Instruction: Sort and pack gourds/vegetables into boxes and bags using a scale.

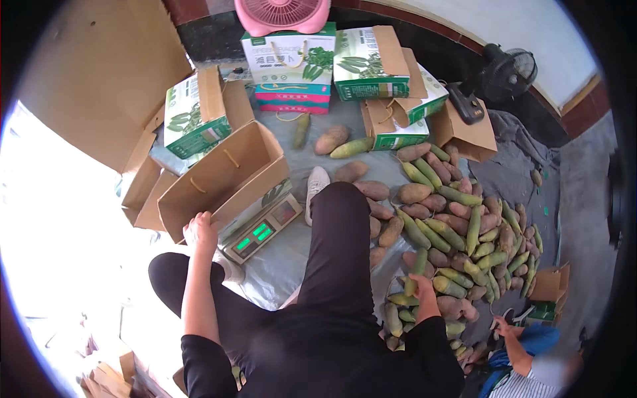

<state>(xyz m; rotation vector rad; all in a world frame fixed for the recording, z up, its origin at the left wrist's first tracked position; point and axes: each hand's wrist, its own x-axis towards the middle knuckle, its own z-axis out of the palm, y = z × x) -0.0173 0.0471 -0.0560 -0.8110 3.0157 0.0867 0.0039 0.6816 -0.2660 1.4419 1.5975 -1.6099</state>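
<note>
Head view: green radish [418, 264], twelve o'clock from your right hand [425, 290].
That hand clamps it; your left hand [200, 232] grips the carton [247, 191], one o'clock.

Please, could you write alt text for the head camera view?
A person's right hand holds a long green vegetable at a big vegetable heap; the left hand touches an open cardboard box near a digital scale.
</note>
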